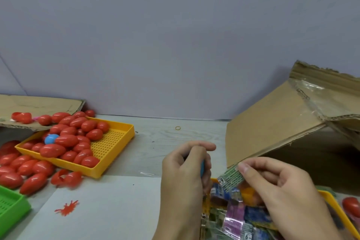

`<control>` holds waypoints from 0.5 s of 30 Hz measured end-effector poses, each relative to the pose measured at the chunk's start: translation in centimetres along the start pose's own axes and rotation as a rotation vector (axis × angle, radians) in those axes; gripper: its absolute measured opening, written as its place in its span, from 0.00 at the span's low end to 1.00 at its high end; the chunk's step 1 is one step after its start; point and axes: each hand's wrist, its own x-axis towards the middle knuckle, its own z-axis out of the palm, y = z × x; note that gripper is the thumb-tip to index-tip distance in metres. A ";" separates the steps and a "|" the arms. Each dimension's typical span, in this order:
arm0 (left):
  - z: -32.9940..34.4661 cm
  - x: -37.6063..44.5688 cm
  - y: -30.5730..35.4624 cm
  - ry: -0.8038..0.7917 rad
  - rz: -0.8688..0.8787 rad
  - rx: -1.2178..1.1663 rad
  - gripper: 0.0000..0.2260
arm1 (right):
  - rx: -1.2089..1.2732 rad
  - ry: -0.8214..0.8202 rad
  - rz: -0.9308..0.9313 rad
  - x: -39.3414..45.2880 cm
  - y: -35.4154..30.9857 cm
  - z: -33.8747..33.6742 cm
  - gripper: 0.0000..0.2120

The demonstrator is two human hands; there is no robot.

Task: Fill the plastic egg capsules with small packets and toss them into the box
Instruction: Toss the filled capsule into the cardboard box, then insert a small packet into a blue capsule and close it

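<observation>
While pinched, packet (230,178) at right hand (280,191)

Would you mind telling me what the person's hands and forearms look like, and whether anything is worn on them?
Both the left hand and the right hand are bare: no gloves, rings, watch or sleeves show. The fingernails are short and unpainted.

Red egg capsules (67,140), with one blue egg (51,139) among them, heaped in a yellow perforated tray (115,142) near the worktop's left edge. Green perforated tray (11,206) at the near left corner. Red splat-shaped mark (67,207) on white paper sheet (109,210). Green-printed packet (230,178) above packets (233,218) printed purple, blue and green. Brown cardboard box (272,128) at right. Pale wood-grain worktop (165,138).
</observation>
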 end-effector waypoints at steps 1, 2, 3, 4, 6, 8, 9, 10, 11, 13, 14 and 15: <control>0.2 -0.1 0.0 -0.023 -0.010 -0.002 0.14 | 0.013 -0.003 0.016 0.0 -0.1 0.2 0.04; 0.4 -0.2 -0.1 -0.038 -0.017 -0.005 0.14 | 0.019 -0.004 0.028 -0.1 -0.1 0.3 0.04; 0.5 -0.2 0.0 -0.041 -0.017 -0.002 0.14 | 0.023 -0.003 0.039 -0.1 -0.1 0.4 0.04; 0.6 -0.2 0.0 -0.035 -0.013 -0.010 0.14 | 0.027 0.003 0.044 -0.1 -0.1 0.4 0.04; 0.6 0.0 0.0 -0.022 -0.025 -0.072 0.12 | 0.040 0.023 0.045 -0.1 -0.1 0.3 0.05; 0.6 0.2 0.1 -0.001 -0.034 -0.169 0.12 | 0.063 0.047 0.047 -0.1 0.0 0.2 0.05; 0.6 0.2 0.0 0.024 -0.023 -0.186 0.13 | 0.078 0.058 0.042 -0.1 0.1 0.1 0.05; 0.6 0.2 -0.1 0.055 -0.004 -0.153 0.15 | 0.092 0.068 0.032 -0.1 0.1 0.1 0.04; 0.6 0.0 -0.2 0.074 0.034 -0.080 0.15 | 0.102 0.074 0.017 -0.1 0.0 0.1 0.05; 0.7 -0.3 -0.3 0.076 0.137 0.057 0.10 | 0.116 0.082 -0.010 -0.1 0.0 0.1 0.08; 0.6 -0.4 -0.4 0.073 0.181 0.107 0.11 | 0.123 0.084 -0.019 -0.2 -0.1 0.1 0.09; 0.5 -0.5 -0.5 0.069 0.220 0.135 0.12 | 0.129 0.084 -0.026 -0.2 -0.1 0.1 0.09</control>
